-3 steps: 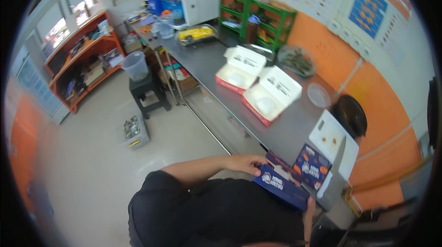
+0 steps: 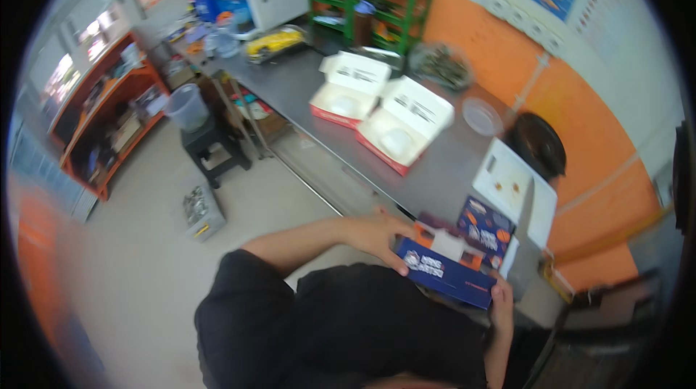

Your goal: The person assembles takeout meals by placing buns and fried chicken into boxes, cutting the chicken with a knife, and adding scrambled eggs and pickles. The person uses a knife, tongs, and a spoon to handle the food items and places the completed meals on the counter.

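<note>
Head view: dark blue oblong cardboard box [image 2: 451,278] is held in front of the torso at the bench's [image 2: 442,182] near edge, between the left hand [image 2: 378,239] and the right hand [image 2: 502,305]. Left fingers pinch its left end, thumb on the printed front; right fingers clasp the right end. Back fingertips are hidden. Box looks open on top, orange inside, a pale flap showing. Can't tell if its base rests on anything.

Just beyond: dark blue carton with orange print [image 2: 484,231] and, beside it, a white-handled tool [image 2: 510,257], probably a knife; then a white rectangular plastic board [image 2: 499,189]. Farther left, two open red-and-white cardboard boxes stand side by side.

Risks, as judged: uneven end pressure could bow the thin card or pop a flap loose; one hand slipping could tip the box off the near edge; swinging the right end outward could knock the carton or the white handle.
</note>
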Demonstrator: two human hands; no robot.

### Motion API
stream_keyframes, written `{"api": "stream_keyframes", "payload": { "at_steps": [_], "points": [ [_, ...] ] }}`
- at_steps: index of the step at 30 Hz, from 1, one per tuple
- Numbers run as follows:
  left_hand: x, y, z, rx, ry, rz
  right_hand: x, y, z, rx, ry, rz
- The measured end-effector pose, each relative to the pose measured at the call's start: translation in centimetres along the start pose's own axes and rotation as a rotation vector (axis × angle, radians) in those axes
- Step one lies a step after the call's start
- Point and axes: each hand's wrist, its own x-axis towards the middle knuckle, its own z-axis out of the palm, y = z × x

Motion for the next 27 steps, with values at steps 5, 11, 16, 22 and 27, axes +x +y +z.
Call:
{"api": "stream_keyframes", "payload": {
  "at_steps": [5,11,16,22,27],
  "points": [
    [1.1,1.0,-2.4,0.055,0.088,0.280,-1.1,-3.4,-1.4,-0.282,-0.260,0.057],
    [3.9,-1.5,-4.0,0.757,0.438,0.582,3.0,-3.8,0.3,-1.181,0.079,-0.508],
    [4.7,-2.7,-4.1,0.894,0.543,0.722,5.6,-3.3,1.2,-1.303,0.155,-0.581],
    [5.4,-2.9,-5.5,-0.994,0.346,-0.233,6.9,-1.4,1.1,0.245,0.001,-0.062],
    [7.5,-7.7,-3.0,-1.273,0.322,-0.590,12.0,5.0,3.5,0.906,0.347,0.412]
  ]
}}
